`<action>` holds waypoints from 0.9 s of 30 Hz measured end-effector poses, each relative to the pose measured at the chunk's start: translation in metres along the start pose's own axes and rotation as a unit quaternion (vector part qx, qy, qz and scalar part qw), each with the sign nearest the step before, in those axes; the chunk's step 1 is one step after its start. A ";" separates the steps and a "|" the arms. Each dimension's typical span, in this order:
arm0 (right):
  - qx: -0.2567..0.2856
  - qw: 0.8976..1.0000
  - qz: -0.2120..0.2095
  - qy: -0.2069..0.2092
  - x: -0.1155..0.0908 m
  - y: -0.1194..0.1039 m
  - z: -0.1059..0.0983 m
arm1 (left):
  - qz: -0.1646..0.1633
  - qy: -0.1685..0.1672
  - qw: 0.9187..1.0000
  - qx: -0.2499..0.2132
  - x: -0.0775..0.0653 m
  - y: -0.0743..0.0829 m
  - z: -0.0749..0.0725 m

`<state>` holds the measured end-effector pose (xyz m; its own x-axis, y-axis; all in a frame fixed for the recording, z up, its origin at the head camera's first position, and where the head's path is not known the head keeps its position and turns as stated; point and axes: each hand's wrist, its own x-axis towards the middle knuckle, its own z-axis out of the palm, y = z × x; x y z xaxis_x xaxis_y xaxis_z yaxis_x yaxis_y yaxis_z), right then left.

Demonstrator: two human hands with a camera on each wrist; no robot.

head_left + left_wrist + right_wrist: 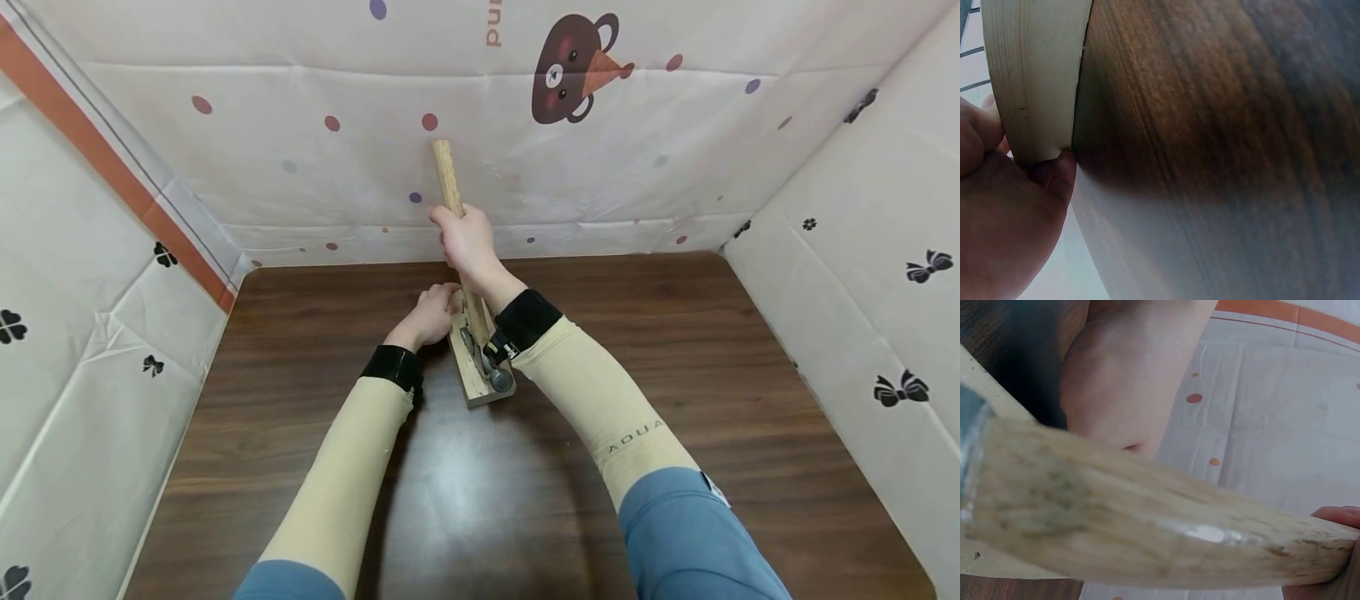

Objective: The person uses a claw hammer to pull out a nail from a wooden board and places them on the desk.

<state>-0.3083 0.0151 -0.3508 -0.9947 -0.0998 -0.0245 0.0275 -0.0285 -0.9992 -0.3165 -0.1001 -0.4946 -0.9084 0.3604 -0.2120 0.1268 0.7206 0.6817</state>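
Observation:
My right hand (pixel 471 243) grips the wooden handle of a claw hammer (pixel 476 315) around its middle. Beyond that fist the handle's free end sticks out toward the back wall. The hammer's metal head (pixel 500 381) lies close over the near end of a pale wooden board (pixel 475 388). At the far end of this board, my left hand (pixel 430 317) holds it between thumb and fingers. In the left wrist view, the thumb (pixel 1065 172) wraps the end corner of the board (pixel 1035 81). The handle (pixel 1147 512) fills much of the right wrist view.
The board lies on a dark brown wooden table (pixel 315 333), near its back edge. White printed sheeting (pixel 300 167) hangs behind the table, and more covers both sides. Black straps (pixel 528 321) circle both wrists.

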 end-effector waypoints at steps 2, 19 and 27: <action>-0.014 1.000 -0.013 0.002 -0.001 0.000 -0.001 | -0.004 -0.003 1.000 -0.001 0.004 -0.003 0.000; -0.051 0.994 -0.091 0.010 -0.019 0.003 -0.006 | -0.002 -0.006 1.000 0.001 -0.005 0.005 -0.003; -0.041 0.993 -0.107 0.006 -0.024 0.006 -0.009 | -0.009 -0.008 1.000 -0.001 -0.001 0.004 -0.002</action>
<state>-0.2853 0.0262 -0.3562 -0.9778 -0.0887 0.1896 -0.1931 0.0335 -0.9806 -0.3154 -0.0988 -0.4905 -0.9039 0.3570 -0.2355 0.1098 0.7259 0.6790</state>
